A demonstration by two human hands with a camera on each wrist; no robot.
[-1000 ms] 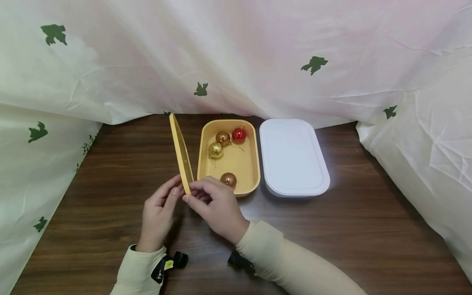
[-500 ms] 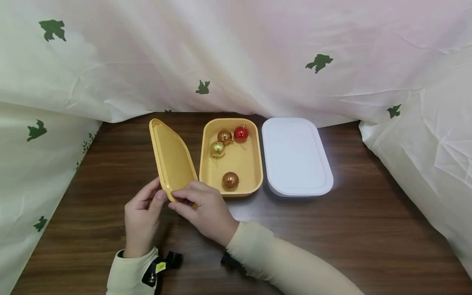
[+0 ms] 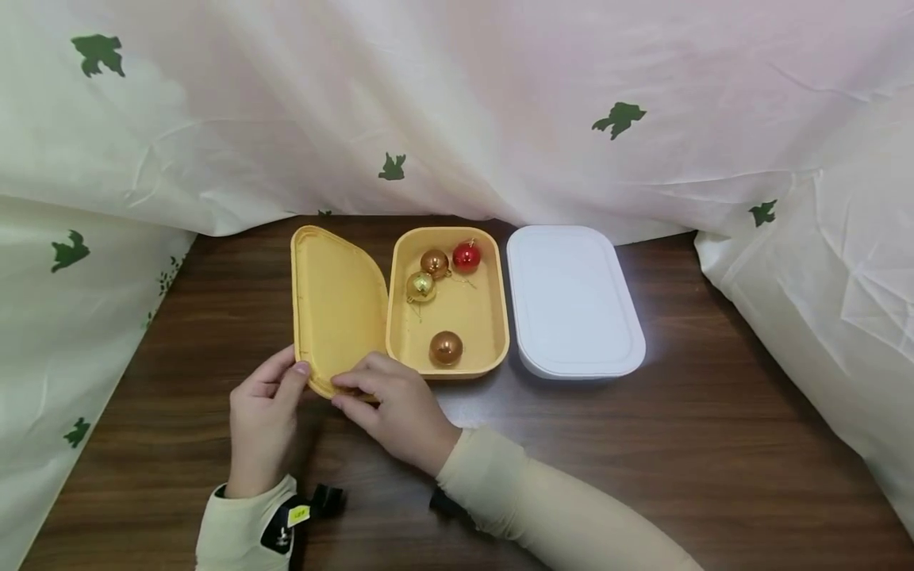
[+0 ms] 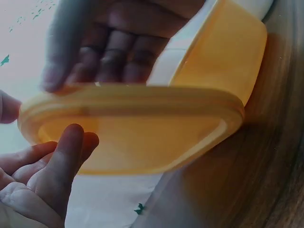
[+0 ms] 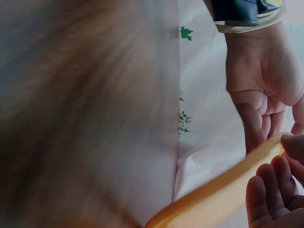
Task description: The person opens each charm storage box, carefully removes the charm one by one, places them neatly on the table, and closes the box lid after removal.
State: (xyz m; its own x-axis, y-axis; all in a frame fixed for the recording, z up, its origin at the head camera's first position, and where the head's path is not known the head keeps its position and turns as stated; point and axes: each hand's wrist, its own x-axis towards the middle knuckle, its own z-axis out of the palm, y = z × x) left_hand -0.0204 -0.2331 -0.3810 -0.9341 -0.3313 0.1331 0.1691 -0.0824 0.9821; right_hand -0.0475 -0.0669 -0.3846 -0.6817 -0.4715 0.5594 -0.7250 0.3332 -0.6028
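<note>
Held tilted up on its side is a yellow lid (image 3: 339, 305), its inner face turned toward the head camera. My left hand (image 3: 263, 424) pinches its lower left corner between thumb and fingers. At the near edge my right hand (image 3: 400, 412) pinches the lid too. Just right of the lid stands an uncovered yellow box (image 3: 485, 361). Inside it lie a red bauble (image 3: 466, 258), a gold bauble (image 3: 421, 287), a copper bauble (image 3: 435, 263) and a second copper bauble (image 3: 446, 348). The left wrist view shows the lid (image 4: 142, 137) close up between both hands.
A white lidded box (image 3: 574, 301) stands right beside the yellow box on the dark wooden table (image 3: 678, 444). A pale cloth (image 3: 457, 103) with green bird shapes hangs behind and along both sides.
The lid has moved left, away from the yellow box, and turned so its inner face shows more. Both hands have shifted left with it, keeping hold.
</note>
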